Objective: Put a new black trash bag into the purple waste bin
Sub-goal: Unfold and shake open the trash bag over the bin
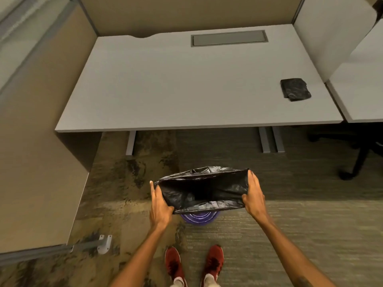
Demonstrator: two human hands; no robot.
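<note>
A black trash bag [202, 190] is stretched wide open between my two hands above the floor, its mouth facing me. My left hand [160, 206] grips the bag's left edge and my right hand [253, 195] grips its right edge. Directly below the bag a sliver of the purple waste bin [200, 218] shows on the carpet; the bag hides most of it.
A white desk [186, 83] stands ahead, with a folded black bag [295, 89] near its right edge. Desk legs [131, 142] are under it. A chair base [356, 160] sits at right, a partition wall [37, 162] at left. My red shoes [193, 264] stand on the carpet.
</note>
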